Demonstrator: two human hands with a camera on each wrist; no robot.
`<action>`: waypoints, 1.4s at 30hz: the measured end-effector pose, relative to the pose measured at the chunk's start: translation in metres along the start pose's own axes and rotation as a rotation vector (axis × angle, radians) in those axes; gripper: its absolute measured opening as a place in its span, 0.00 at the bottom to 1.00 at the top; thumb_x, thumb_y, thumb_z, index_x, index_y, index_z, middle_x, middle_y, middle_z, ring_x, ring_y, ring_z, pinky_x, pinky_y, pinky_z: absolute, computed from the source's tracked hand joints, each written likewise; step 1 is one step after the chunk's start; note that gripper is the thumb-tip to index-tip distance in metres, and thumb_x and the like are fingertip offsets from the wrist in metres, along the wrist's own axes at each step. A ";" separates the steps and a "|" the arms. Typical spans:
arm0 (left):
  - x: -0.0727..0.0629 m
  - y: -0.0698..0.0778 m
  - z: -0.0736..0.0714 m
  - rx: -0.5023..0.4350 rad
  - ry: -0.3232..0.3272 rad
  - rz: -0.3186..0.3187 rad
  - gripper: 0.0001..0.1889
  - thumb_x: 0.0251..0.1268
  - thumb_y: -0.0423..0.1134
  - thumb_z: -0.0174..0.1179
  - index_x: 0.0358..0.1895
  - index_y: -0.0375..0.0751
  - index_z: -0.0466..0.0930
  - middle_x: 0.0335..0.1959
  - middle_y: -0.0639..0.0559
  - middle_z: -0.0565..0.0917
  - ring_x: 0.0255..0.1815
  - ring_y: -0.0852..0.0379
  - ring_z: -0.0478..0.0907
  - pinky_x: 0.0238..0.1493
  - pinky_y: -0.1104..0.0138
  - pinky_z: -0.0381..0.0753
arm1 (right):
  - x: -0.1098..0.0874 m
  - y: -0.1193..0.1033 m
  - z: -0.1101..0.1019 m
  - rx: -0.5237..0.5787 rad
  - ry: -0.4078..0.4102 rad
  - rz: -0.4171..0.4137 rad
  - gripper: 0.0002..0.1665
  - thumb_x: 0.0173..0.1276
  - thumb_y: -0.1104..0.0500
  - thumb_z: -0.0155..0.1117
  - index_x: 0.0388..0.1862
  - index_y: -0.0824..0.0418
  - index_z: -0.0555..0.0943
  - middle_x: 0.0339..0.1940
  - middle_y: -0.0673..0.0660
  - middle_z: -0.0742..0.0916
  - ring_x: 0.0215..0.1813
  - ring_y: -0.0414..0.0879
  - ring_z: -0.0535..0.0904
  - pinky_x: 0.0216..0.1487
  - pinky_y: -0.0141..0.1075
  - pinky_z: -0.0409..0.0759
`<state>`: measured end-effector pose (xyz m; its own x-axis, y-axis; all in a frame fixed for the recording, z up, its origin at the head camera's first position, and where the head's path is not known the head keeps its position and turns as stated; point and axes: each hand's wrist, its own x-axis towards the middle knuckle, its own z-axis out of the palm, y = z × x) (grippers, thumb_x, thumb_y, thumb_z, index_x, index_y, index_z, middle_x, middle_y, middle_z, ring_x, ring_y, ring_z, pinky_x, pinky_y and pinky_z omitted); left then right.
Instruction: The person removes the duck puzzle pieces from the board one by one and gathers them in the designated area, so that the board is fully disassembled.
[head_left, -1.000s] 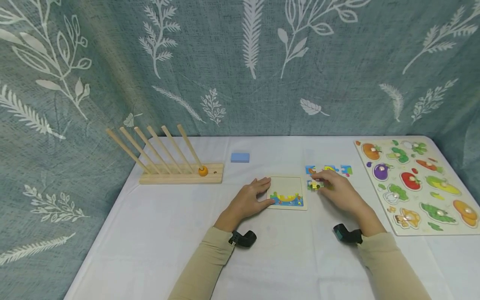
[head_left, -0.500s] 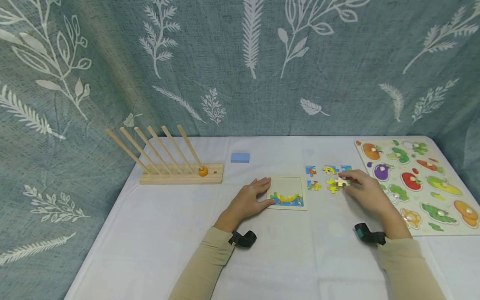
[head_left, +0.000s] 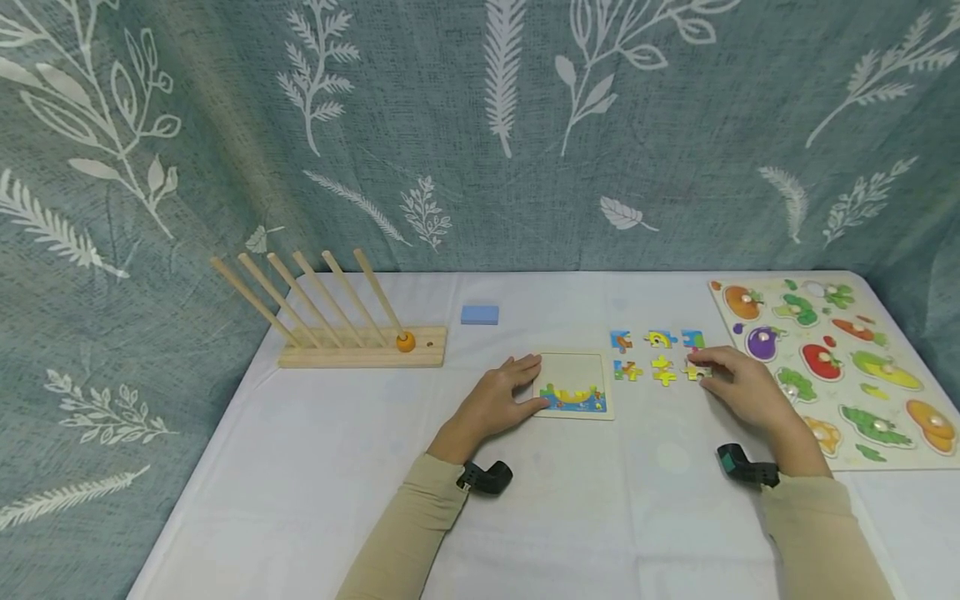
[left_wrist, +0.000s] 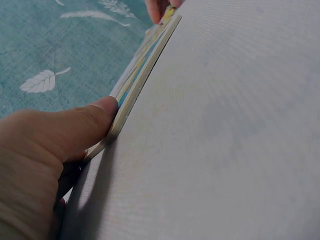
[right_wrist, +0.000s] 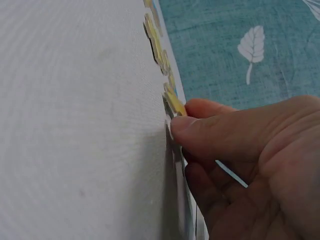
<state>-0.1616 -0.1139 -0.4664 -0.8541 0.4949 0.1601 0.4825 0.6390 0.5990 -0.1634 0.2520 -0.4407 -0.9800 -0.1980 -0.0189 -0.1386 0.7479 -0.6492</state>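
Note:
In the head view my left hand (head_left: 498,404) rests at the left side of a shallow wooden puzzle tray (head_left: 573,367), fingers extended along its edge. Its thumb (left_wrist: 95,120) touches the near left corner in the left wrist view. Joined pieces (head_left: 576,399) in blue, yellow and green fill the tray's near part. My right hand (head_left: 746,396) pinches a jigsaw piece (head_left: 696,372), yellow and green, between thumb and fingertips, close over the table. More loose pieces lie left of it and behind it, among them a yellow one (head_left: 663,371) and a blue-and-yellow one (head_left: 661,339).
A vegetable knob puzzle board (head_left: 862,400) lies at the right, partly behind my right hand. On the left stands a wooden peg rack (head_left: 360,358) with an orange bead (head_left: 406,342). A blue block (head_left: 480,315) lies at the back, before the patterned curtain (head_left: 465,167).
My right hand has moved right with the piece, from the left end of the loose pieces to the right end of their near row. My left hand and the tray have stayed put.

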 end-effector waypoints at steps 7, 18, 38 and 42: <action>0.000 0.000 0.000 0.009 0.007 0.010 0.33 0.59 0.47 0.65 0.63 0.30 0.71 0.67 0.44 0.71 0.70 0.49 0.65 0.74 0.60 0.59 | 0.001 0.004 0.001 -0.032 0.003 -0.036 0.21 0.64 0.70 0.57 0.58 0.67 0.76 0.61 0.70 0.75 0.66 0.69 0.64 0.64 0.64 0.63; -0.001 0.000 0.000 0.012 0.005 0.029 0.32 0.60 0.46 0.65 0.63 0.30 0.71 0.67 0.44 0.70 0.70 0.50 0.65 0.75 0.60 0.59 | -0.001 -0.004 0.002 -0.015 0.019 -0.053 0.22 0.65 0.68 0.60 0.58 0.67 0.75 0.59 0.69 0.77 0.63 0.67 0.69 0.63 0.62 0.65; -0.015 0.001 -0.002 0.035 -0.032 0.044 0.30 0.61 0.47 0.63 0.63 0.34 0.71 0.67 0.47 0.70 0.69 0.47 0.65 0.72 0.59 0.63 | 0.014 -0.073 0.061 0.108 -0.097 -0.257 0.23 0.65 0.65 0.62 0.59 0.67 0.75 0.54 0.62 0.82 0.53 0.56 0.79 0.56 0.50 0.79; -0.017 0.001 -0.002 0.014 -0.013 0.038 0.29 0.60 0.47 0.64 0.62 0.36 0.73 0.66 0.48 0.72 0.67 0.46 0.68 0.70 0.60 0.67 | 0.017 -0.090 0.074 0.144 -0.147 -0.254 0.24 0.65 0.63 0.63 0.60 0.65 0.75 0.56 0.61 0.81 0.53 0.54 0.80 0.56 0.48 0.80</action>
<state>-0.1468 -0.1223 -0.4670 -0.8325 0.5266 0.1723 0.5174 0.6275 0.5819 -0.1573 0.1341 -0.4392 -0.8843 -0.4637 0.0550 -0.3440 0.5674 -0.7481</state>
